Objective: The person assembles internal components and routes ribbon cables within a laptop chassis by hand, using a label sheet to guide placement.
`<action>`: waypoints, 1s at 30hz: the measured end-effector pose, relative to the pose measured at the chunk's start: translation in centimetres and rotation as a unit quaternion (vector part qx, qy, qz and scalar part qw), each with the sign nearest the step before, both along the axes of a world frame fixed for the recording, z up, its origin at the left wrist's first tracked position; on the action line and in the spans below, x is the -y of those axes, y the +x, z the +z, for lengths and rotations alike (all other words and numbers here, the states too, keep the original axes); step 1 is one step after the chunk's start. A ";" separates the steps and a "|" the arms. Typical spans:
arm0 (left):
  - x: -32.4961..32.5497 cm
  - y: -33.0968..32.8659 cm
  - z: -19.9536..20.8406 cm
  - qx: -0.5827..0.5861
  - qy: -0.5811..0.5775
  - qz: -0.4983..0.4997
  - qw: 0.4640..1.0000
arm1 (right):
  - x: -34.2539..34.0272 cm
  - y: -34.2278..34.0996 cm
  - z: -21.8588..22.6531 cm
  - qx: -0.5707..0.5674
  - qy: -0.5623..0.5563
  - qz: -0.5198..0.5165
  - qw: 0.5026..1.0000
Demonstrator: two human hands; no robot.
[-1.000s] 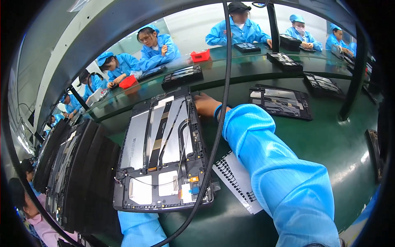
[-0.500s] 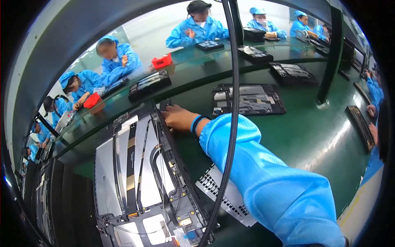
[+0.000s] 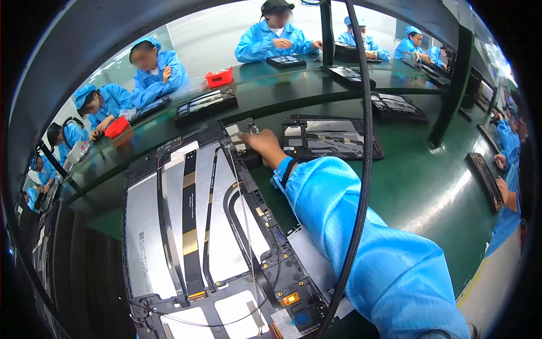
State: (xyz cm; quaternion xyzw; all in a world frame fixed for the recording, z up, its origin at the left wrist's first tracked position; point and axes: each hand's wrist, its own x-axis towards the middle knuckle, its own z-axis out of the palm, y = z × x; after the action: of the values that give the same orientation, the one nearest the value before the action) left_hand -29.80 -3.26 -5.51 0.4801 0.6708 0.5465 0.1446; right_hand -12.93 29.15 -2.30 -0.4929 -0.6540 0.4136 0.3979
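Observation:
A large opened tablet-like device [image 3: 144,226] fills the near left, its silver battery panels, black ribbon cables and thin wires exposed. At its far right corner, my right hand [image 3: 264,144] reaches in from a blue sleeve. Its fingers are closed on the edge of a black-and-silver electronic part [image 3: 232,131], partly hidden behind the device and the hand. My left hand is out of view. A white sheet [image 3: 310,257] lies under my right forearm, beside the device.
Another opened device [image 3: 333,148] lies just right of my hand, and more [image 3: 395,104] stand farther along the green bench [image 3: 418,169]. A black cable [image 3: 364,113] hangs across the view. Dark stacked panels [image 3: 93,265] stand at left. Co-workers [image 3: 276,42] in blue sit across, beyond red bins [image 3: 219,78].
My right hand has moved right and slightly away, and the part at its fingers shows more beside the device. The near device looks larger, and the view has shifted.

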 end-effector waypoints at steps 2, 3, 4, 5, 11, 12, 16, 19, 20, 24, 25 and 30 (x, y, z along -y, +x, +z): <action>0.2 0.1 0.0 -0.019 0.000 0.006 1.000 | -0.7 0.0 0.0 -0.337 -0.136 0.091 0.927; 0.4 0.1 0.1 -0.030 -0.001 0.009 1.000 | -0.5 0.1 0.4 -0.339 -0.136 0.092 0.926; 0.6 0.1 0.2 -0.041 -0.001 0.012 0.999 | -0.1 0.4 1.0 -0.357 -0.174 0.106 0.911; 0.7 0.1 0.4 -0.052 0.003 0.015 0.999 | 0.6 0.7 2.4 -0.375 -0.208 0.122 0.895; 0.9 0.8 2.2 -0.120 0.052 0.033 0.991 | -1.0 4.8 3.8 -0.408 -0.195 0.083 0.888; 1.7 0.9 2.4 -0.132 0.058 0.045 0.989 | -0.2 7.0 5.0 -0.435 -0.215 0.096 0.869; 4.0 3.0 2.3 -0.162 0.069 0.076 0.981 | -3.4 16.8 4.2 -0.448 -0.204 0.077 0.867; 5.6 5.2 1.7 -0.183 0.066 0.096 0.976 | -4.1 21.5 2.6 -0.466 -0.178 0.050 0.865; 6.1 6.1 1.4 -0.188 0.063 0.101 0.975 | -3.3 22.5 2.5 -0.479 -0.174 0.030 0.860; 7.4 9.0 0.6 -0.226 0.043 0.129 0.965 | -1.4 22.5 0.8 -0.449 -0.164 -0.028 0.878; 8.7 10.3 1.5 -0.244 0.042 0.143 0.958 | -0.7 21.7 1.2 -0.452 -0.170 -0.014 0.876; 13.2 18.2 3.4 0.231 0.075 0.139 0.960 | -2.3 22.3 0.1 -0.399 -0.159 -0.027 0.903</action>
State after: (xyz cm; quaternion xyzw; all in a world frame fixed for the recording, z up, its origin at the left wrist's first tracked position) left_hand -11.60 -16.46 -2.08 0.2519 0.6360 0.7064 0.1816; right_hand 9.42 31.41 -2.22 -0.3610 -0.3522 0.6632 0.5530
